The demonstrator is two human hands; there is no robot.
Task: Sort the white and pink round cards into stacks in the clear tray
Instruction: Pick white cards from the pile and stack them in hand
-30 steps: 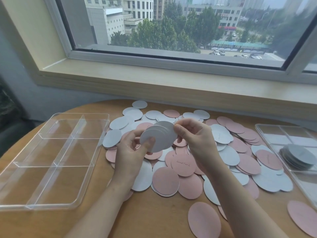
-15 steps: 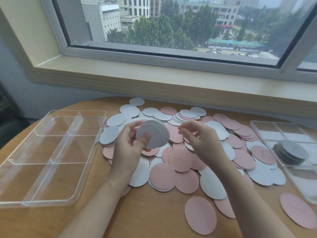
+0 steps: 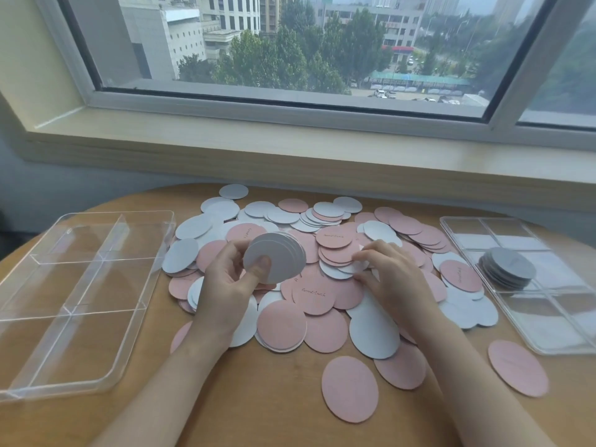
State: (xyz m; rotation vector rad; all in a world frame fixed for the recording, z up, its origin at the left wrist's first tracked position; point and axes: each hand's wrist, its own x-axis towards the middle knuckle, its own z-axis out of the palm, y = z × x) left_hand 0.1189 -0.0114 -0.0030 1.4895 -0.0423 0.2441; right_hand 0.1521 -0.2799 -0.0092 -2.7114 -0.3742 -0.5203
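Note:
A heap of white and pink round cards (image 3: 325, 279) covers the middle of the wooden table. My left hand (image 3: 232, 282) holds a fanned stack of white cards (image 3: 277, 258) above the heap, thumb pressed on its front. My right hand (image 3: 390, 272) is down on the heap and pinches the edge of a white card (image 3: 359, 266) lying among pink ones. A clear divided tray (image 3: 554, 337) at the right holds one stack of white cards (image 3: 508, 267) in a middle compartment.
Another clear divided tray (image 3: 106, 366) with nothing in it lies at the left. Loose pink cards (image 3: 350, 388) lie near the table's front edge and one (image 3: 517, 367) at the right. A window sill (image 3: 322, 146) runs behind the table.
My right hand left the stack held by my left hand and dropped to the right onto the heap, where it now pinches a white card. My left hand keeps the stack.

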